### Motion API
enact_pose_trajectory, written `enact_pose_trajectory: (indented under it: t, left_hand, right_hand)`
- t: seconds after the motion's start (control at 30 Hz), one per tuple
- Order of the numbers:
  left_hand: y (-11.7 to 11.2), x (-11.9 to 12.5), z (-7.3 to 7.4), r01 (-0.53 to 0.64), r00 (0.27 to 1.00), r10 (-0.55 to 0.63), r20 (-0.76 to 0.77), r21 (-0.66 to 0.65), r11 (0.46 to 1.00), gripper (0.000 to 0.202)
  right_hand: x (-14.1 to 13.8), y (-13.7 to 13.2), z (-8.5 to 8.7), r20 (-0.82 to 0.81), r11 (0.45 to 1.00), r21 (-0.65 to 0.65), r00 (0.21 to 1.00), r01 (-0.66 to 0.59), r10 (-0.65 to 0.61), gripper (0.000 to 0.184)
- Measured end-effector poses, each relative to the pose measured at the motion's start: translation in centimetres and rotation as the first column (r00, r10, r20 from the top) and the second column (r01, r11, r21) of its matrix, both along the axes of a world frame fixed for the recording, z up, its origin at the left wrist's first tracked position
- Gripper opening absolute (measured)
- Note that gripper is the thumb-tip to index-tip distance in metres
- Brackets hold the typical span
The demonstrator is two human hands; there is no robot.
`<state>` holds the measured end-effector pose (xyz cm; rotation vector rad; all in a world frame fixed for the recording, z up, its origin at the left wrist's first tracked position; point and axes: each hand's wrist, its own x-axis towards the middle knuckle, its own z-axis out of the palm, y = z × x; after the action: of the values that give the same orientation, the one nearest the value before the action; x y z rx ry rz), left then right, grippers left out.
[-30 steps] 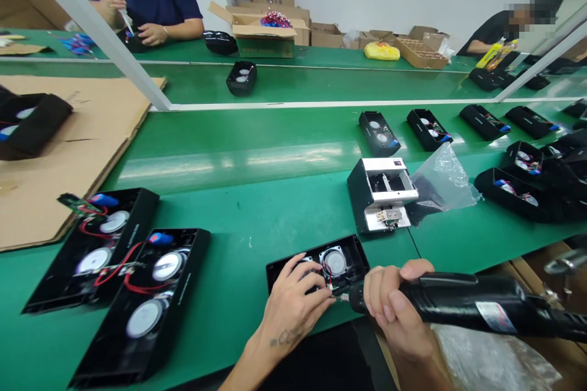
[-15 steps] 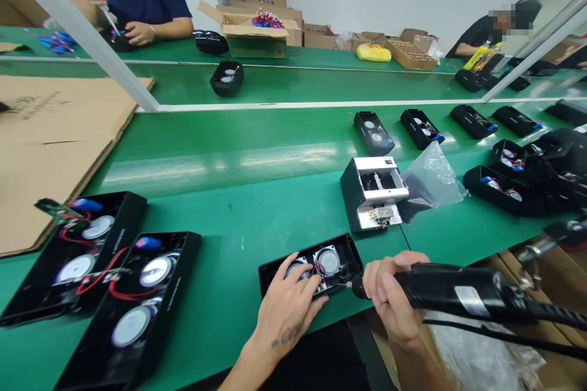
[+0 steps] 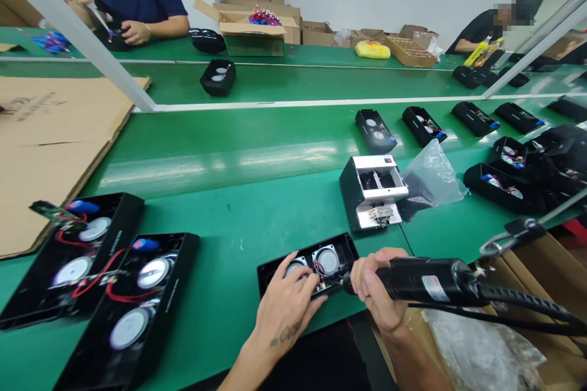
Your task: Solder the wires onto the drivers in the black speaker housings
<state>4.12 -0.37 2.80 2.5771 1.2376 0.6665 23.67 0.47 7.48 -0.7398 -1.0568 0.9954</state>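
Observation:
A black speaker housing [image 3: 345, 258] with two round speaker drivers and red wires lies face up, tilted slightly, on the green bench before me. My left hand [image 3: 285, 302] is over its left part, fingers curled into the housing and thumb along the near wall, so it grips the housing. What the fingertips press inside is partly hidden. My right hand [image 3: 378, 287] is wrapped around the front of a black electric screwdriver [image 3: 415, 280], held nearly level. The tool's tip points left into the housing's near right corner, by the left fingertips.
Two larger open speaker housings [image 3: 172, 299] with wires lie at left, near a cardboard sheet [image 3: 55, 134]. A screw feeder [image 3: 369, 192] and a plastic bag [image 3: 433, 177] stand beyond my right hand. More housings [image 3: 424, 125] sit along the belt. Two people work across.
The screwdriver and my right hand have moved left and slightly up, bringing the tip further into the housing. My left hand stays nearly in place on the housing.

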Motion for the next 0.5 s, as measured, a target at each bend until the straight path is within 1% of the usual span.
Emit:
enact_pose_trajectory:
  t: [0.07, 0.13, 0.23, 0.33, 0.43, 0.5]
  left_hand:
    - [0.0, 0.0, 0.0, 0.003, 1.0, -0.003, -0.004, 0.002, 1.0, 0.007]
    - [-0.1, 0.0, 0.0, 0.004, 1.0, -0.004, -0.009, -0.003, 1.0, 0.008]
    - [-0.2, 0.1, -0.2, 0.003, 1.0, -0.002, 0.006, -0.01, 1.0, 0.007]
    - [-0.2, 0.2, -0.5, -0.001, 1.0, 0.001, 0.031, -0.006, 1.0, 0.008]
    - [-0.3, 0.2, -0.7, 0.003, 0.999, -0.003, 0.042, 0.005, 1.0, 0.01]
    - [-0.3, 0.3, -0.6, 0.01, 0.999, -0.01, 0.035, 0.006, 1.0, 0.011]
  right_hand:
    - [-0.1, -0.4, -0.3, 0.043, 1.0, 0.006, 0.999, -0.026, 0.026, 0.021]
    - [-0.4, -0.8, -0.2, 0.126, 1.0, 0.018, 0.992, -0.022, 0.019, 0.021]
    - [-1.2, -1.2, 0.4, 0.254, 0.996, 0.083, 0.965, 0.043, -0.063, 0.02]
    - [-2.2, -1.3, 0.8, 0.3, 0.98, 0.163, 0.94, 0.115, -0.16, 0.024]
    - [-3.0, -1.3, 0.4, 0.297, 0.954, 0.223, 0.918, 0.2, -0.262, 0.026]
    - [-3.5, -1.2, -0.1, 0.297, 0.947, 0.229, 0.911, 0.223, -0.286, 0.027]
